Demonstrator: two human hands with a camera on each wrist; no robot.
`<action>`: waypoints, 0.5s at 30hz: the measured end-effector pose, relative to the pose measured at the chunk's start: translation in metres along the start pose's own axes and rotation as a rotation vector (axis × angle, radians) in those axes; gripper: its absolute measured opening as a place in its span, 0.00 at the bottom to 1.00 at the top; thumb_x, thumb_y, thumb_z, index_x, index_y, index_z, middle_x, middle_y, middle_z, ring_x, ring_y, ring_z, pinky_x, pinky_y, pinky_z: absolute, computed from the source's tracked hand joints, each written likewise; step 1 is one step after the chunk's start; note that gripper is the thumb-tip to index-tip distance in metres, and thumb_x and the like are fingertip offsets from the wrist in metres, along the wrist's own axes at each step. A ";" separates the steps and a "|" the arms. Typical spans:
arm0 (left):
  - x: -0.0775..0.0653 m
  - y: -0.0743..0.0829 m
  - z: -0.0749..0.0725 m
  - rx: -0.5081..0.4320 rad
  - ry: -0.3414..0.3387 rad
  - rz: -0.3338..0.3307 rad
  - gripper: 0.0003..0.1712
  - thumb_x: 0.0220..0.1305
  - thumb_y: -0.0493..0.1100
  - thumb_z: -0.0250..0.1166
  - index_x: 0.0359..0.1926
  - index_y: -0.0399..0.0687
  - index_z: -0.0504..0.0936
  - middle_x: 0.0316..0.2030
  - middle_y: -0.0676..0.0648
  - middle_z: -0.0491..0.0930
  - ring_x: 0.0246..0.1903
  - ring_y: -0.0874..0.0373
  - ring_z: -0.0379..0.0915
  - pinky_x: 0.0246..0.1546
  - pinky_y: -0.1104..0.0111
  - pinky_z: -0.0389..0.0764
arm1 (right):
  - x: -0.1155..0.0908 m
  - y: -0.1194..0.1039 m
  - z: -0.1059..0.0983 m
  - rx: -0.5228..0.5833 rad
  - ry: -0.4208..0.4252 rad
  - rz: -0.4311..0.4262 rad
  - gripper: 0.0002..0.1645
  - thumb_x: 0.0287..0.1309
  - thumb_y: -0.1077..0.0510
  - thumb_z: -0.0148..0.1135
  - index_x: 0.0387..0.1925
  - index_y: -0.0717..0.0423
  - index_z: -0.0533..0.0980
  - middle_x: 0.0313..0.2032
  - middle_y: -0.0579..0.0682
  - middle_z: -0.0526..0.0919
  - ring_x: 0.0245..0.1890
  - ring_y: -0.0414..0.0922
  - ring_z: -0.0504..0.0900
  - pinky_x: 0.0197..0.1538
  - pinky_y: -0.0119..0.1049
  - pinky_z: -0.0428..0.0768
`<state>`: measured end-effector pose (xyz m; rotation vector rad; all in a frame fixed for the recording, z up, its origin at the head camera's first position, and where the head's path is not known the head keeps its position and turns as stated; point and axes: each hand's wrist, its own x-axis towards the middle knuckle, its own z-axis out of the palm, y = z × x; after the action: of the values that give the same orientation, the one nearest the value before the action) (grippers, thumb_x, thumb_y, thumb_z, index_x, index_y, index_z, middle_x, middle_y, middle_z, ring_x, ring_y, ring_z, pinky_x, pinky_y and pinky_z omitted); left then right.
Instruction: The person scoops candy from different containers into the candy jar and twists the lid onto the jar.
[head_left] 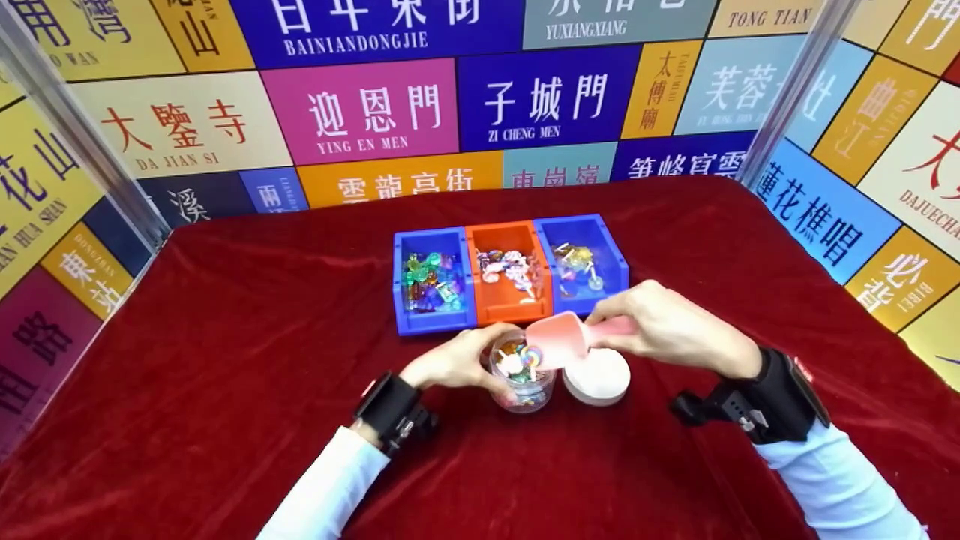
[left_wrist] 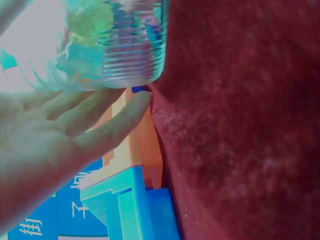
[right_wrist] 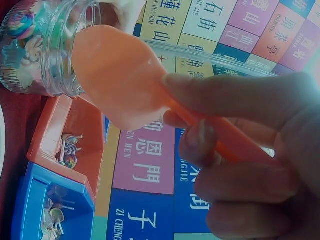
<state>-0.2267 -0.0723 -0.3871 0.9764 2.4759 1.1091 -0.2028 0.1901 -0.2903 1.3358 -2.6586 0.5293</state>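
Note:
A clear ribbed plastic jar (head_left: 529,394) stands on the cloth, holding small colourful candy-like pieces and lollipop shapes. My left hand (head_left: 457,364) grips its left side, fingers curved round the wall, as the left wrist view also shows. With my right hand (head_left: 656,326) I hold a pink scoop (head_left: 559,339) by its handle, thumb along the top. The scoop is tilted, its lip over the jar's mouth. A swirled rainbow lollipop piece (head_left: 532,355) shows at the scoop's lip. In the right wrist view the scoop (right_wrist: 117,75) overlaps the jar's rim (right_wrist: 60,47).
A round white lid (head_left: 598,377) lies right of the jar. Behind stand three joined bins: a blue left bin (head_left: 431,322) with gem-like pieces, an orange middle bin (head_left: 514,311) and a blue right bin (head_left: 611,255) with small lollipops. Dark red cloth (head_left: 262,315) covers the table.

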 end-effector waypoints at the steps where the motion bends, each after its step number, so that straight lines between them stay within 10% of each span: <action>1: 0.000 0.000 0.000 -0.003 0.001 0.001 0.44 0.37 0.45 0.75 0.58 0.44 0.66 0.50 0.46 0.74 0.48 0.57 0.69 0.51 0.70 0.68 | 0.000 0.000 0.000 -0.004 0.005 -0.001 0.03 0.51 0.57 0.62 0.29 0.49 0.80 0.22 0.38 0.78 0.19 0.33 0.68 0.25 0.26 0.68; 15: 0.000 0.000 -0.001 -0.002 0.005 -0.009 0.45 0.36 0.46 0.75 0.58 0.45 0.66 0.49 0.47 0.74 0.49 0.57 0.69 0.52 0.70 0.67 | -0.005 0.006 -0.002 -0.101 0.173 -0.011 0.06 0.47 0.58 0.66 0.28 0.55 0.80 0.23 0.43 0.81 0.22 0.36 0.73 0.27 0.31 0.73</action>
<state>-0.2271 -0.0728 -0.3868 0.9626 2.4801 1.1116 -0.2044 0.1980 -0.2912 1.2167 -2.5017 0.4790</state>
